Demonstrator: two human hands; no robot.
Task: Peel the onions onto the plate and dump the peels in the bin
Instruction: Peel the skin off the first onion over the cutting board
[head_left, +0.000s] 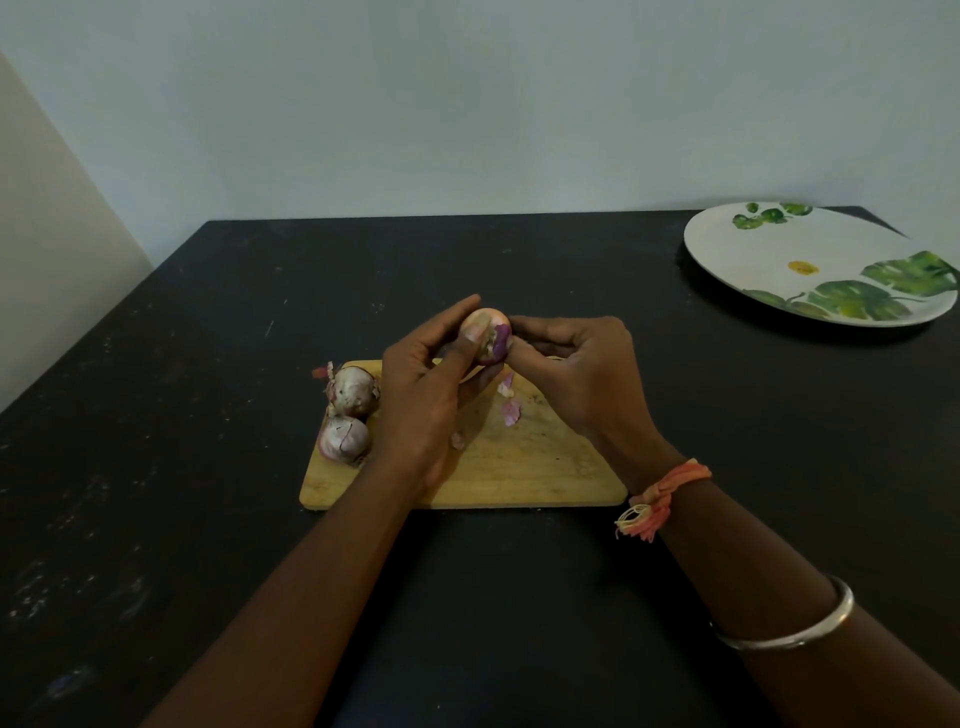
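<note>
held onion (491, 332): I am holding it up over the far edge of the cutting board (545, 467); purple flesh is showing on its right side.
left hand (421, 395): gripping the held onion, thumb pressing across its front.
right hand (576, 374): pinching at the onion's right side, fingers curled; both hands are meeting on it.
unpeeled onions: far onion (353, 387) and near onion (344, 439) are lying just beside each other on the board's left end.
peel scraps (510, 410): lying on the board under my hands.
plate (779, 249): sitting far right on the dark surface (208, 364), well apart from the board.
right wrist: wearing an orange thread band (660, 499).
</note>
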